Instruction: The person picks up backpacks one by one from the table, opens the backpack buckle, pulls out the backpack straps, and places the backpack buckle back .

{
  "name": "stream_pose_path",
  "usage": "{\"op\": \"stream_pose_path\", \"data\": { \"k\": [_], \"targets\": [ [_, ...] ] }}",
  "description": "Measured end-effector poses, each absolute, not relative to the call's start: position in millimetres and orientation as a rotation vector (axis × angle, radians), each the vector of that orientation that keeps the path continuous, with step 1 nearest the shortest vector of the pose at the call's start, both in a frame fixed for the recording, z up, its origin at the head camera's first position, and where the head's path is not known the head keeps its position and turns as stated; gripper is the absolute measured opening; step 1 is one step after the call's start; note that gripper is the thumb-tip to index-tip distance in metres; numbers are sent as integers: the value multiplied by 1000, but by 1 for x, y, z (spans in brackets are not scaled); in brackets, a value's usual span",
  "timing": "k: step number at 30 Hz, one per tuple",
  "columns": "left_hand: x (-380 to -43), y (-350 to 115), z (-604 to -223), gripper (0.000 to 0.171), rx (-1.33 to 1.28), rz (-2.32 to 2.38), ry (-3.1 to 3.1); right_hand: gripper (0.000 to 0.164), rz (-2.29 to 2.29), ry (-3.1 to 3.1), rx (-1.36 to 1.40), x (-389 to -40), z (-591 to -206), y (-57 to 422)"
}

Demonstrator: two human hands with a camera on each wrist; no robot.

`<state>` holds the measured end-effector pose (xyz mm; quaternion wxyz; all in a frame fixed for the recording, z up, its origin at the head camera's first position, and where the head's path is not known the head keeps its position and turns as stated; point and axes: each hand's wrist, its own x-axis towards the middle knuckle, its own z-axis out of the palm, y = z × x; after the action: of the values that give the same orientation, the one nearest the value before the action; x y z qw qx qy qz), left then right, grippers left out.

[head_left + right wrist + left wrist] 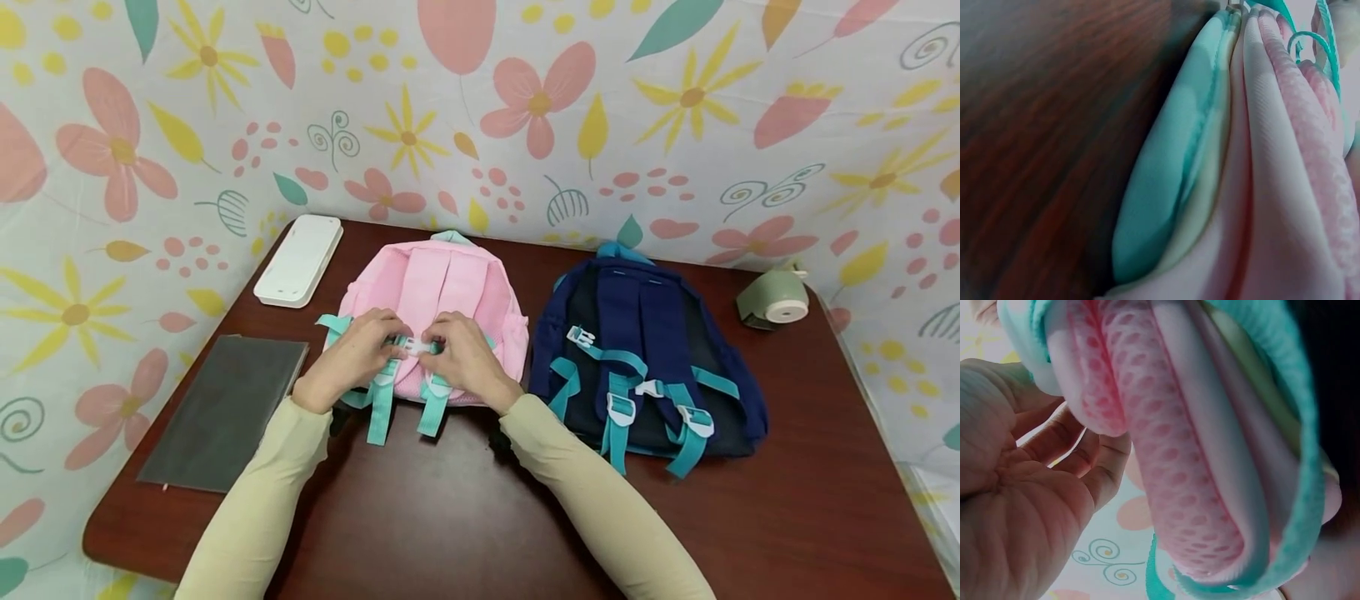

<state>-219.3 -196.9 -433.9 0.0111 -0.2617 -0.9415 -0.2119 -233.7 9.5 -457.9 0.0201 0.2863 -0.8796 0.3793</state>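
A pink backpack [431, 283] lies on the table with its shoulder straps facing up and turquoise webbing at its lower end. Over it, my left hand [358, 354] and right hand [468, 360] face each other, thumbs and fingers pinching the two sides of a small white buckle [411, 345] on turquoise straps. I cannot tell whether its halves are joined. In the left wrist view, the left palm [1029, 469] is beside pink mesh padding [1160, 437]. The right wrist view is mostly filled by the bag's pink and turquoise side [1169, 169]; the right hand is nearly out of it.
A navy backpack [630, 292] with turquoise straps and white buckles lies to the right. Farther right stands a small green device [772, 298]. On the left are a white case [298, 260] and a dark notebook [225, 412]. Flower-patterned cloth [525, 167] backs the table [442, 517].
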Motion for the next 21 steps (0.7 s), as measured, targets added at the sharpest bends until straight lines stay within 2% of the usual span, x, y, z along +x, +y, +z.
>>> {"op": "stream_pose_path", "data": {
  "k": [10, 21],
  "targets": [
    [-214, -201, -434, 20, -764, -716, -2929, 11, 1203, -2724, 845, -230, -456, 12],
    [-212, -203, -433, 22, -742, -755, -2878, 24, 1114, -2839, 833, -229, -449, 10]
  ]
}}
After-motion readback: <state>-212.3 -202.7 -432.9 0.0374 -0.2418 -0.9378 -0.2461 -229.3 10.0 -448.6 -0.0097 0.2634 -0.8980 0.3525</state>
